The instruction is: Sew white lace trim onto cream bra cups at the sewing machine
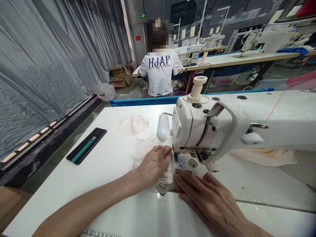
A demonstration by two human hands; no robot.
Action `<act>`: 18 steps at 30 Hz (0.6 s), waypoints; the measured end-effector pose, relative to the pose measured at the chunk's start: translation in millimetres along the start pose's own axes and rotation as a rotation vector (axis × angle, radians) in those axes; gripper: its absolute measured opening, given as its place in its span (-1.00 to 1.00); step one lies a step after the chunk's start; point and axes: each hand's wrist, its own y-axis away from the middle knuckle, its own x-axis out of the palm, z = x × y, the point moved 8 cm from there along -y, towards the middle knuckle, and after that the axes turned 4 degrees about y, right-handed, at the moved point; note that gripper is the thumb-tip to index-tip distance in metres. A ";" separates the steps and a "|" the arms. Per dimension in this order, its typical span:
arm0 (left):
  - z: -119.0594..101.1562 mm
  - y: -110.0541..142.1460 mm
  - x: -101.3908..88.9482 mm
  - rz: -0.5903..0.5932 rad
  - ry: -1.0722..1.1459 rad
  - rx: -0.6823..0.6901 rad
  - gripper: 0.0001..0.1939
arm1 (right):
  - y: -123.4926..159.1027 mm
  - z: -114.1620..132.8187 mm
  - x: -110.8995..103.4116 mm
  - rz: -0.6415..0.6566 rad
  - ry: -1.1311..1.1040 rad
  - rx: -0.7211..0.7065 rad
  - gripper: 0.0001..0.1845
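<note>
Pale pink lace fabric (167,177) lies by the needle area of a white sewing machine (195,128). My left hand (155,164) is closed on the fabric's far left part, fingertips bunched close to the machine head. On the right, my right hand (209,194) rests with fingers stretched out, their tips on the lace edge. The presser foot and needle are mostly hidden behind the machine head and my fingers. More of the pale fabric spreads beyond my left hand.
A separate pale lace piece (134,124) lies farther back on the white table (118,210). A black phone with a green stripe (86,146) is at left. Beige fabric (264,156) lies behind the machine arm. A person in a white shirt (160,72) sits ahead.
</note>
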 end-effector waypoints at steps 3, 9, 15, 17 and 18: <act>5.9 -5.1 0.6 0.003 0.027 -0.007 -0.79 | -0.1 -1.3 2.8 -0.007 0.044 -0.004 -0.58; 13.2 -10.2 3.4 -0.011 0.043 -0.028 -0.73 | 1.1 -4.2 5.2 0.003 0.100 0.004 -0.54; 11.9 -6.7 4.7 -0.015 0.052 -0.009 -0.75 | 0.0 -4.6 2.9 0.011 0.075 0.013 -0.56; 3.5 -2.4 1.0 -0.050 0.012 0.032 -0.75 | 1.0 -3.3 0.9 -0.005 0.053 0.009 -0.59; -1.9 0.1 -0.3 -0.059 -0.011 0.057 -0.74 | 2.0 -2.6 -0.2 -0.019 0.041 0.007 -0.60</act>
